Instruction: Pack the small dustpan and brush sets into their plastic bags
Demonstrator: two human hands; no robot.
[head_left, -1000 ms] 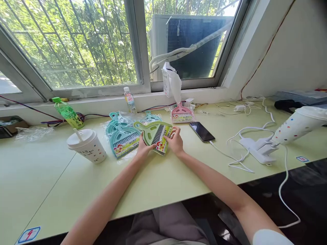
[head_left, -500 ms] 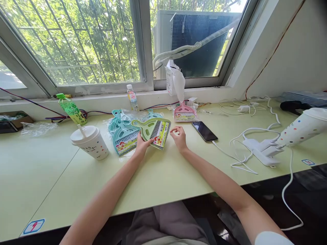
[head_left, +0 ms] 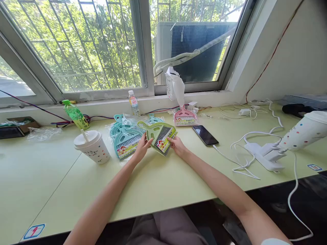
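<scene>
Head view: the green dustpan-and-brush set (head_left: 155, 131) is held above the counter (head_left: 143, 190), its ringed handle (head_left: 141, 125) pointing up and to the left, and its label (head_left: 161, 145) facing the wearer. Both hands are clamped on it: the left hand (head_left: 141, 148) grips the left, lower edge with the thumb on the front, while the right hand (head_left: 178, 145) pinches the right edge at the end of the label. Behind and to the left lie teal dustpan sets (head_left: 127, 143) in clear film; a pink dustpan set (head_left: 185, 117) and a phone (head_left: 205, 135) lie to the right. The held set appears to be light, stiff plastic, with a flexible brush and a thin label; it is probably not fragile, though any glossy wrapping, which cannot be made out here, could slip. The pan's rigid rim or the handle should give the surest hold, sparing the bristles and label. Compared with half a second earlier, when the right hand stood apart from the set, it now grasps the edge; the left hand's hold persists.
</scene>
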